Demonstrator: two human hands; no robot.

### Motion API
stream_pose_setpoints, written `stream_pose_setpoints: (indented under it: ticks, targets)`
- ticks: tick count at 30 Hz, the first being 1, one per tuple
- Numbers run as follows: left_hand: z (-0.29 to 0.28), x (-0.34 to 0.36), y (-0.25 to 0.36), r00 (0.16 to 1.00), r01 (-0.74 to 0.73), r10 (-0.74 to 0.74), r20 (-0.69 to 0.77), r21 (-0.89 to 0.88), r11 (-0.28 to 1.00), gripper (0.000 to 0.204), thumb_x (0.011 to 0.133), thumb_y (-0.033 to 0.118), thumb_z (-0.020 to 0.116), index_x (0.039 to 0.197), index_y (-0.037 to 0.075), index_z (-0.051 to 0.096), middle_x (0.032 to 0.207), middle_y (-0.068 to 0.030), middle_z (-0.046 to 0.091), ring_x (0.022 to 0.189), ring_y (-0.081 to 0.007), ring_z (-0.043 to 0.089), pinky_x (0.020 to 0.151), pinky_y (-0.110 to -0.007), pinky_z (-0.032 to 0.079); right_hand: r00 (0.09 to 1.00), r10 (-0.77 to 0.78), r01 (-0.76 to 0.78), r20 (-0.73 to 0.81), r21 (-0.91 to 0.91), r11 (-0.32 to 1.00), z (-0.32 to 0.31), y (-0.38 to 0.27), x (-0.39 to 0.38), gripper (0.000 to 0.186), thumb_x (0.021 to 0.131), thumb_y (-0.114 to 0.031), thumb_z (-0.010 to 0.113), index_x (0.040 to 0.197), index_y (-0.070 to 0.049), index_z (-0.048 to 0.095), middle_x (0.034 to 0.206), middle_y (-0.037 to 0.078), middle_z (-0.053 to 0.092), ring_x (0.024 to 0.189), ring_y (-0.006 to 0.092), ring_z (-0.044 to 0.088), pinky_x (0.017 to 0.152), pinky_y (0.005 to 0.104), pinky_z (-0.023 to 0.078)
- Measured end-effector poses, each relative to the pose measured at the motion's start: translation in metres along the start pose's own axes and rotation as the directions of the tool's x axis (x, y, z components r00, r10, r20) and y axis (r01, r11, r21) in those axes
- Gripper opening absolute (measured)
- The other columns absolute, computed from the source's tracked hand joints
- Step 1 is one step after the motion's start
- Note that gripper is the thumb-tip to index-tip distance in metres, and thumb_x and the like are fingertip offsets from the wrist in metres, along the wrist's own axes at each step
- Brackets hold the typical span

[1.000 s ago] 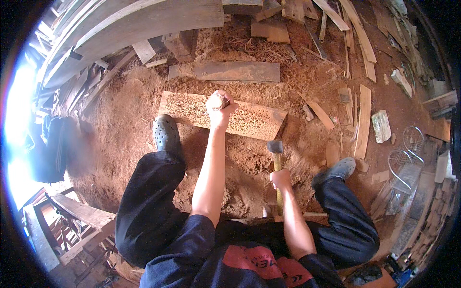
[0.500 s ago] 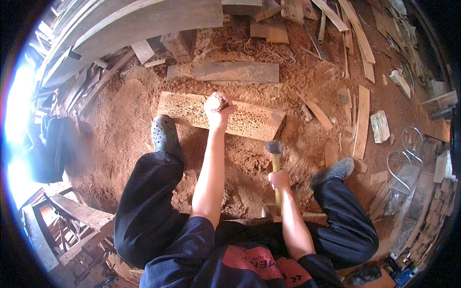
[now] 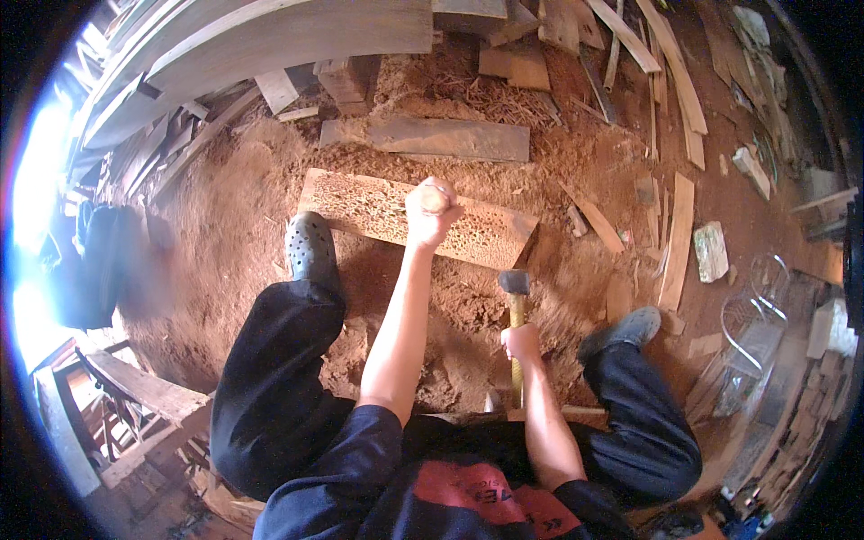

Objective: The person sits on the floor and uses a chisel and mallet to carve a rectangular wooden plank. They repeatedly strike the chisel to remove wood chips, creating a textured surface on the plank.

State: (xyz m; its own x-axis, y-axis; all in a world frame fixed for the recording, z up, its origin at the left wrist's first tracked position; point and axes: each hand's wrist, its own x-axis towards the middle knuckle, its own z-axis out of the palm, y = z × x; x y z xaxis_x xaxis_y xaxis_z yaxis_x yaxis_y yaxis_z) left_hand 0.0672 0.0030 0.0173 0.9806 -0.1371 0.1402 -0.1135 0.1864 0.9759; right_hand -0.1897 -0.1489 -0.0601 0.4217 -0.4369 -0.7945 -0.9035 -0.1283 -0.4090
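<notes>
My left hand (image 3: 433, 220) is wrapped round an upright chisel (image 3: 434, 199); its round wooden butt faces up and the blade is hidden below my fist. It stands over the middle of a pale wooden board (image 3: 360, 202), whose face is covered with small pits. My left foot, in a grey clog (image 3: 310, 247), presses on the board's left end. Just off the near right corner of the board, my right hand (image 3: 521, 342) grips a hammer (image 3: 516, 310) by its yellowish handle, the dark head pointing away from me.
Reddish sawdust and dirt cover the ground (image 3: 220, 211). Beyond the board lies another plank (image 3: 450, 139), with large planks (image 3: 297, 45) stacked at the far left. Offcuts (image 3: 677, 238) and a whitish block (image 3: 710, 252) lie to the right, near a wire rack (image 3: 756, 315).
My left hand has shifted to the right along the board with the chisel. The right hand and hammer have hardly moved, and the view has shifted slightly.
</notes>
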Motion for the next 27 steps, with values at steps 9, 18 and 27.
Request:
stream_pose_setpoints:
  ticks: [9, 18, 27]
  targets:
    - [0.011, -0.008, 0.001, 0.998, -0.031, 0.015, 0.065, 0.251, 0.967, 0.027, 0.051, 0.012, 0.069, 0.072, 0.004, 0.055, 0.067, -0.0093, 0.057, 0.061, -0.0215, 0.054, 0.061, -0.032, 0.045, 0.998, -0.063, 0.059, 0.016, 0.182, 0.982, -0.021, -0.032, -0.037, 0.009, 0.066, -0.005, 0.062, 0.065, 0.0, 0.055, 0.048, 0.005, 0.05, 0.035, 0.0148, 0.045, 0.032, 0.0293, 0.035]
    - [0.003, -0.008, -0.006, 0.997, -0.022, 0.007, 0.076, 0.199, 0.98, 0.025, 0.051, 0.012, 0.067, 0.073, 0.005, 0.056, 0.066, -0.0064, 0.057, 0.061, -0.0171, 0.054, 0.059, -0.029, 0.044, 0.771, -0.497, 0.636, -0.399, 0.448, 0.628, -0.097, -0.17, -0.189, 0.019, 0.067, 0.007, 0.061, 0.074, -0.006, 0.05, 0.054, 0.0, 0.047, 0.037, 0.0069, 0.042, 0.033, 0.0216, 0.033]
    - [0.014, -0.006, -0.002, 0.996, -0.074, 0.064, 0.058, 0.183, 0.98, 0.021, 0.056, 0.014, 0.064, 0.073, 0.004, 0.058, 0.066, -0.0114, 0.06, 0.058, -0.0203, 0.057, 0.057, -0.03, 0.046, 0.291, -0.767, 0.865, -0.572, -0.184, 0.466, -0.047, -0.192, -0.149, 0.016, 0.071, -0.004, 0.061, 0.082, 0.0, 0.05, 0.06, 0.013, 0.055, 0.052, 0.0225, 0.055, 0.052, 0.0342, 0.047]
